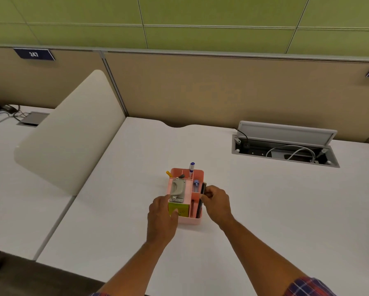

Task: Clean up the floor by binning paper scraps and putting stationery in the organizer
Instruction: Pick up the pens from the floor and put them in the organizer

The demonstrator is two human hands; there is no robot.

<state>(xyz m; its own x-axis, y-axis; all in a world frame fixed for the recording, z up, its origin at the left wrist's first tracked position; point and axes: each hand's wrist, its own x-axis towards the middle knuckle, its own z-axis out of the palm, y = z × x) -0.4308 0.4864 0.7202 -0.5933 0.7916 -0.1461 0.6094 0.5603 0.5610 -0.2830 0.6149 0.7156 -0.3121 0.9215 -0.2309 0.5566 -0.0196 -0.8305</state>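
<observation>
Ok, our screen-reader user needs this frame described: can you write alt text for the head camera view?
Two bare hands work at a pink plastic desk organizer on a white desk: the right hand lowers slim black pens into its right side, while the left hand rests on yellow-green sticky notes. A grey hole punch and a blue-capped marker already sit inside.

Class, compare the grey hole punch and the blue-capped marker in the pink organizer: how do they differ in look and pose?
The grey hole punch lies flat, filling the wide left compartment; the blue-capped marker stands upright in a narrow back compartment, its cap rising above the rim. The punch is broad, bulky and grey; the marker is slim and white-bodied with a blue cap. Both sit inside the pink organizer on the white desk.
</observation>
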